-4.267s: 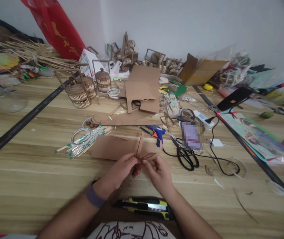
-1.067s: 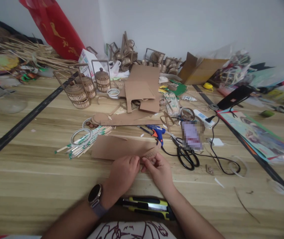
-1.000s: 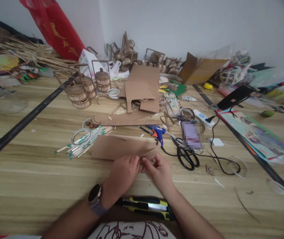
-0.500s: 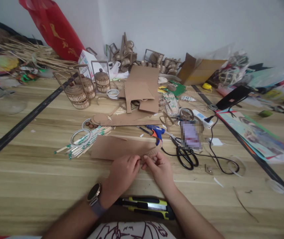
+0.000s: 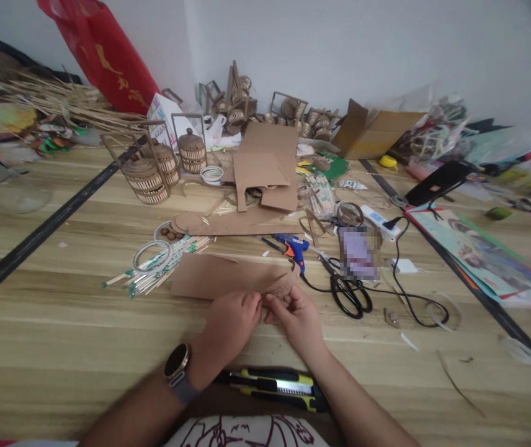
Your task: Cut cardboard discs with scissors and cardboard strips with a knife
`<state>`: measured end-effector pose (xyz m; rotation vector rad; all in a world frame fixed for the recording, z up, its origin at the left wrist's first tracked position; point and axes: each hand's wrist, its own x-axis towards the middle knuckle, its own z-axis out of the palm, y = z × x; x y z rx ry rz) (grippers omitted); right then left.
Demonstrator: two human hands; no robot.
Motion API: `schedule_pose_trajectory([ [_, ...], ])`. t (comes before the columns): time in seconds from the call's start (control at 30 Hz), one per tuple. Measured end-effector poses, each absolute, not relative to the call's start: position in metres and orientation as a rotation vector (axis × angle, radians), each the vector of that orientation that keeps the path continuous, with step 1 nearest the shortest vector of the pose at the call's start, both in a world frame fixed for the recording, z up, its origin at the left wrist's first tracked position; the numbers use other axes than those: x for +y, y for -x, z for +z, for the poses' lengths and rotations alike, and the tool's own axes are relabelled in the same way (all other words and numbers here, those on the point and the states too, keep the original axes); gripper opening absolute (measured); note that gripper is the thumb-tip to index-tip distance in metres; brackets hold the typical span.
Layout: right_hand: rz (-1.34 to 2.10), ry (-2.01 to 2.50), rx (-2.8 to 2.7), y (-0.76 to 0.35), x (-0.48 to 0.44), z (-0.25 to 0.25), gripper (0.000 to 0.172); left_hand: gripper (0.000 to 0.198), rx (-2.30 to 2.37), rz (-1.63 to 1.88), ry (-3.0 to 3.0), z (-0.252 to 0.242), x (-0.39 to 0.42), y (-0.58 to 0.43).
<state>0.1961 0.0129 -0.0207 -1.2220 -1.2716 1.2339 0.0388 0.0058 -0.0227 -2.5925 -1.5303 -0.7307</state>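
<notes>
My left hand (image 5: pixel 234 323), with a watch on its wrist, is closed near the front of a brown cardboard sheet (image 5: pixel 219 276). Beside it, my right hand (image 5: pixel 299 316) pinches a small piece of brown cardboard (image 5: pixel 280 287) between thumb and fingers. The fingertips of both hands nearly meet at this piece. What the left fingers grip is hidden. Black-handled scissors (image 5: pixel 350 297) and a blue glue gun (image 5: pixel 297 246) lie to the right and behind. Yellow-black cutters (image 5: pixel 279 388) lie below my wrists.
Bundled sticks (image 5: pixel 163 267) and white rings (image 5: pixel 151 257) lie left. Small lidded baskets (image 5: pixel 147 180) stand behind them. Cardboard pieces (image 5: pixel 265 155) are stacked at the back centre. A black cable (image 5: pixel 398 273), power strip (image 5: pixel 379 222) and coloured sheets (image 5: pixel 470 248) lie right.
The small cardboard piece and the right fingers have shifted very slightly. Otherwise the hands and the objects stay in nearly the same places.
</notes>
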Motion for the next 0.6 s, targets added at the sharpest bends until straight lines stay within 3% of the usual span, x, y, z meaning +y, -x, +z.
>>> schedule_pose_trajectory([
  [0.6,1.309,1.185,-1.275,-0.1928,0.0117,-0.0232,0.035,0.019,-1.584,-0.811,2.533,-0.0209,0.0056,-0.0404],
])
